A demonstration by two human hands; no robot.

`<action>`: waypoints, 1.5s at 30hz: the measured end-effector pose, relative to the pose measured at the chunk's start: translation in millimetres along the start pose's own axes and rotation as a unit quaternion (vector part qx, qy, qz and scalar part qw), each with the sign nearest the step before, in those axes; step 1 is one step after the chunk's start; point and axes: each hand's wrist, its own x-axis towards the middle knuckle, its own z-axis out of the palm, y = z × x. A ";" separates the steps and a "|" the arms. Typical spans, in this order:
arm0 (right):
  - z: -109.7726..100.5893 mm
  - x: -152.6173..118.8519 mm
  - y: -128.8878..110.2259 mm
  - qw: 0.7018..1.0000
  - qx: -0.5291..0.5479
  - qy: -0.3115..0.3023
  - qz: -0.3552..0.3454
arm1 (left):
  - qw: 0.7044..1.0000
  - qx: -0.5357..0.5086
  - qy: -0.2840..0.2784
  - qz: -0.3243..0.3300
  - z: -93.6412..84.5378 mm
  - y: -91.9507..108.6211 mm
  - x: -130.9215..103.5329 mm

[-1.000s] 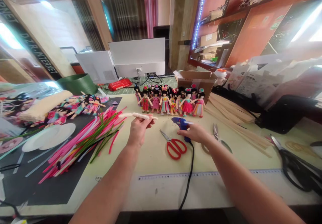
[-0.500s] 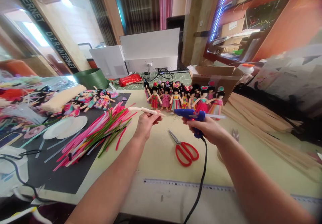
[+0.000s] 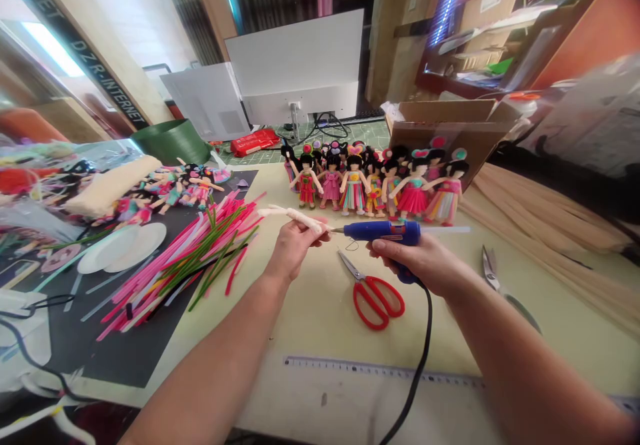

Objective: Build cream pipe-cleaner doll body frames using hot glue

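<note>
My left hand (image 3: pixel 294 248) is closed on a cream pipe-cleaner figure (image 3: pixel 300 217), a bent, fuzzy body with thin limbs stretching out to the left. My right hand (image 3: pixel 425 258) grips a blue hot glue gun (image 3: pixel 383 232) by its handle. A clear glue stick (image 3: pixel 450 230) sticks out of the gun's back, and its metal nozzle points left, right beside the figure at my left fingertips. Whether nozzle and figure touch, I cannot tell. Below the gun lie red-handled scissors (image 3: pixel 375 295) with closed blades.
Several finished dolls (image 3: pixel 355 182) stand at the back, before a cardboard box (image 3: pixel 445 128). Pink and green pipe cleaners (image 3: pixel 175 258) lie left, near white plates (image 3: pixel 123 248). A ruler (image 3: pixel 350 366) lies in front; the black cord (image 3: pixel 423 358) crosses it. More scissors (image 3: pixel 493 272) lie right.
The glue gun's nozzle has come up to the figure, closing the gap between them. The glue gun's light no longer shows. The camera view has tipped downward slightly.
</note>
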 end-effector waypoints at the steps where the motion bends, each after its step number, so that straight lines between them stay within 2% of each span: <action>1: 0.5 -0.3 -0.5 1.000 -0.005 0.002 0.000 | 1.000 0.001 0.000 0.001 0.2 -0.1 -0.2; 13: 3.7 -0.5 0.5 1.000 -0.013 0.005 -0.003 | 0.999 -0.032 0.007 -0.020 2.9 4.1 -3.8; 45: 6.6 -2.5 -2.2 1.000 -0.018 0.010 -0.009 | 0.999 -0.033 0.011 -0.031 2.6 2.2 -2.8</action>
